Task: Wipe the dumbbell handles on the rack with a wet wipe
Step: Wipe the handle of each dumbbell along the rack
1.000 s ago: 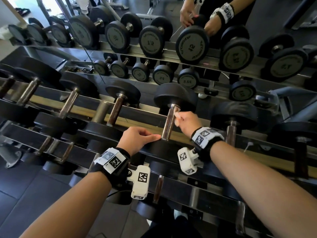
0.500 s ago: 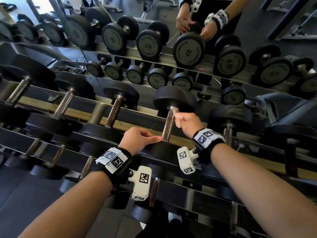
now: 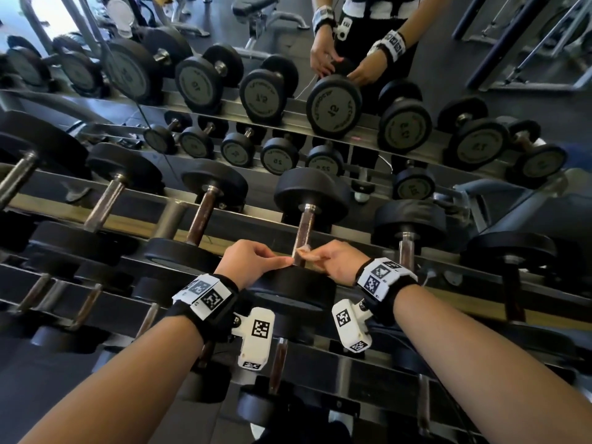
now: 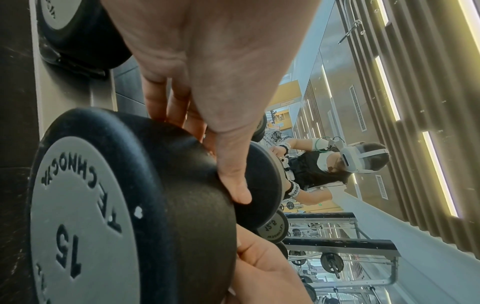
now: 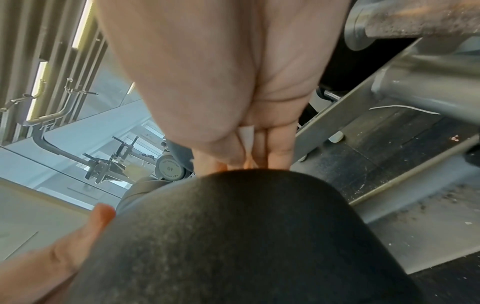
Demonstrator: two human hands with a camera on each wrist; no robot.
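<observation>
Head camera looks down over rack [image 3: 262,219]; wrist cameras closely share one dumbbell [image 4: 182,205]

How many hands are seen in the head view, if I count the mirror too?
4. The left hand holds the dumbbell, the right hand pinches the wet wipe at its handle; two reflected hands are in the mirror, at the top.

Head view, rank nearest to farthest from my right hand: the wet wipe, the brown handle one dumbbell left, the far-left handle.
1. wet wipe, held in the right hand.
2. brown handle, next dumbbell to the left.
3. far-left handle, at the picture's left edge.
</observation>
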